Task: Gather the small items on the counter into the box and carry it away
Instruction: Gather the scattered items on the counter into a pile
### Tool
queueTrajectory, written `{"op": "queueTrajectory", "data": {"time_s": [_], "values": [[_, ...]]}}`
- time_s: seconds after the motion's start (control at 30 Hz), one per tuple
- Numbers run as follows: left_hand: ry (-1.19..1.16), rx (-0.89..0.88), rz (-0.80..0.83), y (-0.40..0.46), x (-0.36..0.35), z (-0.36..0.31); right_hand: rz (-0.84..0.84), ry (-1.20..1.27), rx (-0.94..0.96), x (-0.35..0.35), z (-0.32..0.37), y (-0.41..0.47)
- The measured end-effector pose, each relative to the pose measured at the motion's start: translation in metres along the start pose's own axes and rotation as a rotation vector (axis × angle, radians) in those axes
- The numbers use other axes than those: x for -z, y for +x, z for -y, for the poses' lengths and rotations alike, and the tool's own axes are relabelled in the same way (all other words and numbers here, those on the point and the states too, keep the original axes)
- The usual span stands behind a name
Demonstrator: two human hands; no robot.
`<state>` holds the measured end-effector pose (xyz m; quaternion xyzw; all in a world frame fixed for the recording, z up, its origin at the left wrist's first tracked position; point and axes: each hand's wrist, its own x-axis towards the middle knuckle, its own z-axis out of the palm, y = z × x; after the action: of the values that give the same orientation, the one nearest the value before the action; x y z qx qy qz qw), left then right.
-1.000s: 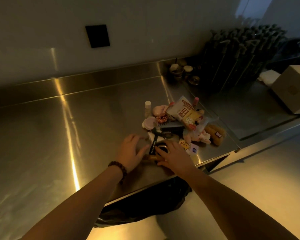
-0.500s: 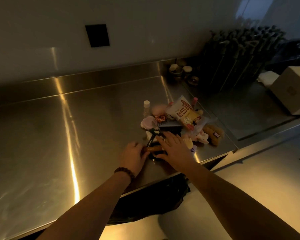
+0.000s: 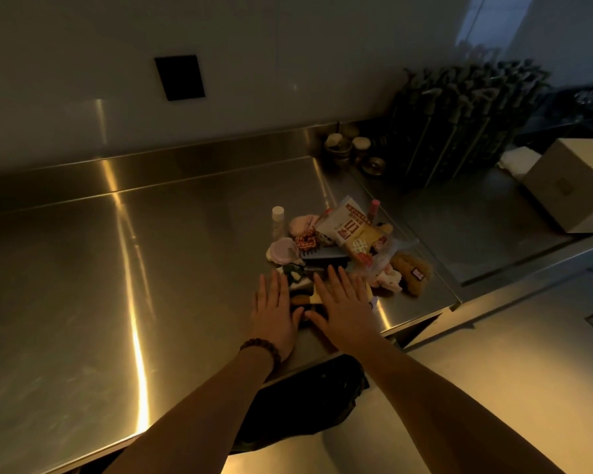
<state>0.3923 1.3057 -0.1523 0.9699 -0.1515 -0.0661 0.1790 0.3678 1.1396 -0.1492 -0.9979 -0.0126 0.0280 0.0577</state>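
Both hands lie flat on the bench (image 3: 151, 268), the left grip (image 3: 275, 313) just left of the right grip (image 3: 343, 307). The pile of small items (image 3: 339, 244) sits directly beyond their fingertips. The box (image 3: 575, 186) stands well right of the right grip, farther back.

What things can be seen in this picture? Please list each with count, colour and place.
counter: one, steel, across the view
pile of small items: one, mixed colours, near the counter's right end
snack packet: one, white, on top of the pile
plush toy: one, brown, right of the pile
small bottle: one, white cap, left of the pile
box: one, pale, far right
wall plate: one, black, on the wall
left hand: flat, beaded bracelet at the wrist
right hand: flat, on the pile's near edge
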Motion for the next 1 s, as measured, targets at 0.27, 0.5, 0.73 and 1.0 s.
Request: {"op": "queueTrajectory", "data": {"time_s": [0.27, 0.5, 0.73, 1.0], "values": [[-0.153, 0.048, -0.041, -0.008, 0.019, -0.004, -0.048, 0.037, -0.022, 0.011, 0.003, -0.011], [-0.278, -0.022, -0.147, -0.031, 0.045, -0.016, -0.189, 0.179, -0.172, 0.037, 0.007, -0.058], [-0.365, -0.227, -0.038, -0.043, 0.042, -0.077, -0.249, 0.224, -0.445, 0.053, -0.012, -0.124], [-0.383, -0.338, 0.022, -0.051, 0.018, -0.159, -0.333, 0.383, -0.693, 0.074, -0.091, -0.18]]}}
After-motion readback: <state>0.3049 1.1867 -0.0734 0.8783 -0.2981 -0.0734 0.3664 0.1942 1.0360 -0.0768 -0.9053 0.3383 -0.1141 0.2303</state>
